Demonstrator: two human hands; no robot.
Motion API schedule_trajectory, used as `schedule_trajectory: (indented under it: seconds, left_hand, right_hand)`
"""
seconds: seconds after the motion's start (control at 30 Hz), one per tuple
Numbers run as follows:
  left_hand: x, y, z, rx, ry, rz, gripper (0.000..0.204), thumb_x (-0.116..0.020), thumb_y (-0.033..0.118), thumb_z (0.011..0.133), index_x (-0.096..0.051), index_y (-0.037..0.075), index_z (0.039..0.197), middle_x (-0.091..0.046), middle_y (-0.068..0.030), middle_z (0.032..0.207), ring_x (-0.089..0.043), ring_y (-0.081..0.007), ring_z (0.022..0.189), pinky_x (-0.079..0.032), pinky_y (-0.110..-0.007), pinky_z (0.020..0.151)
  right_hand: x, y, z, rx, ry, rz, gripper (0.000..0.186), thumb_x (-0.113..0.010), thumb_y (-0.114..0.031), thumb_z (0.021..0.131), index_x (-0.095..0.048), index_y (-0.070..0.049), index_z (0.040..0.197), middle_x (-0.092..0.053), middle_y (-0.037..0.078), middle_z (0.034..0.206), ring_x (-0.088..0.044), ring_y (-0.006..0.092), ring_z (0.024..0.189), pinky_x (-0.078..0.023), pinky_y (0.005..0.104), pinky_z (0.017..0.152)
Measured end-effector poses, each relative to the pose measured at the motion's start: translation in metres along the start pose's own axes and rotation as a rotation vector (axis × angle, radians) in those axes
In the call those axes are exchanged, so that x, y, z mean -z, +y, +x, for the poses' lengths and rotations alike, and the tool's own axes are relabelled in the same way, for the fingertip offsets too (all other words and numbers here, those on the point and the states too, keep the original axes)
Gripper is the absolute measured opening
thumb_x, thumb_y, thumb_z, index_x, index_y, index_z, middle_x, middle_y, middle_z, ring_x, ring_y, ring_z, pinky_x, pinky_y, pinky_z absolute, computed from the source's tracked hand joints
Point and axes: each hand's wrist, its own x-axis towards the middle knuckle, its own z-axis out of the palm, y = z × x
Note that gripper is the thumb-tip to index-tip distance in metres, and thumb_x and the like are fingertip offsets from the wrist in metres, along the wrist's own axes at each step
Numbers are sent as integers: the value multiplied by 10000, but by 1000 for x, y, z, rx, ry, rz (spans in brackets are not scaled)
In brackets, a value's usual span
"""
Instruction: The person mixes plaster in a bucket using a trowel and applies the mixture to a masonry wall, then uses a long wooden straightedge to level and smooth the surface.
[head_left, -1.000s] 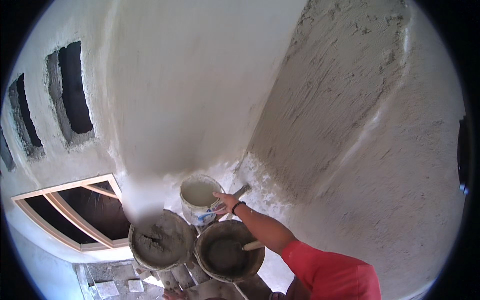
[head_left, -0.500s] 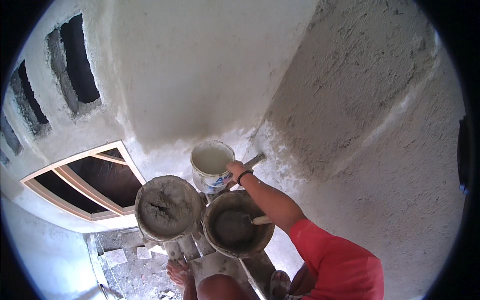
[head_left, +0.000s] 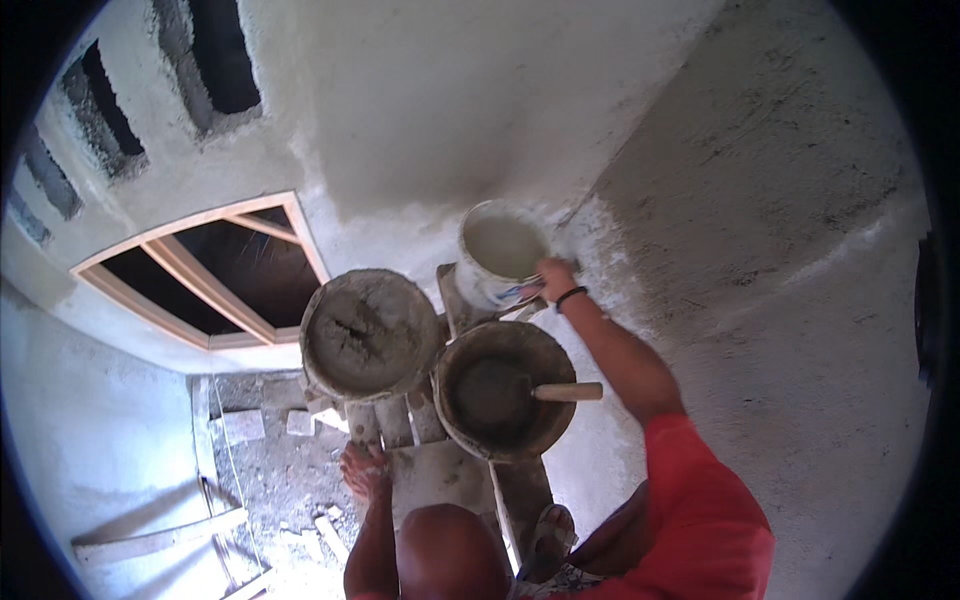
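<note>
My right hand (head_left: pixel 555 280) grips the near side of a white bucket (head_left: pixel 480 270) of pale, cloudy liquid at the far end of a plank platform (head_left: pixel 437 477). Below it are two dark round tubs: the left one (head_left: pixel 368 335) holds thick grey mortar, the right one (head_left: pixel 470 410) has a dark bottom and a tool with a wooden handle (head_left: pixel 568 391) lying across its rim. My left hand (head_left: pixel 365 468) rests at the platform's left edge below the mortar tub, fingers spread. My bare knee (head_left: pixel 450 550) is beside it.
Plastered walls (head_left: pixel 770 330) surround the platform. The left wall has narrow rough openings (head_left: pixel 220 55) above a window with a pale wooden frame (head_left: pixel 182 239). Down at the left, the rubble-strewn floor (head_left: pixel 265 465) holds loose blocks (head_left: pixel 240 425), wood pieces (head_left: pixel 160 535) and a thin cord.
The view has swung so the tubs and window sit higher and farther right. The bucket, in my right hand, has shifted right from the mortar tub, exposing more plank behind it.
</note>
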Motion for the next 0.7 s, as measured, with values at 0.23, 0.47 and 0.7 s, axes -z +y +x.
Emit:
schedule_trajectory:
  seconds: [0.23,0.47,0.7]
  left_hand:
    - [15,-10,-2,91,-20,17,434,-612,390,806,-558,73,1097,-577,-160,1038,-568,-349,964,-453,-459,816]
    - [10,-10,-1,82,-42,25,433,-600,409,823,-555,79,1101,-584,-168,1055,-570,-354,972,-450,-469,816]
    - [7,-15,-1,49,-34,45,438,-601,419,823,-555,86,1103,-585,-158,1072,-577,-352,983,-463,-464,816]
  right_hand:
    - [98,-13,0,-868,41,1435,163,-688,-112,762,-594,-69,888,-573,92,856,-608,274,771,-571,544,615]
    - [172,-7,-35,-817,-77,1101,451,-582,-46,737,-523,-74,1183,-593,83,949,-620,229,765,-587,478,555]
    - [201,-5,-58,-604,-100,1015,470,-515,-16,707,-588,-65,1168,-612,34,893,-582,123,730,-496,288,504]
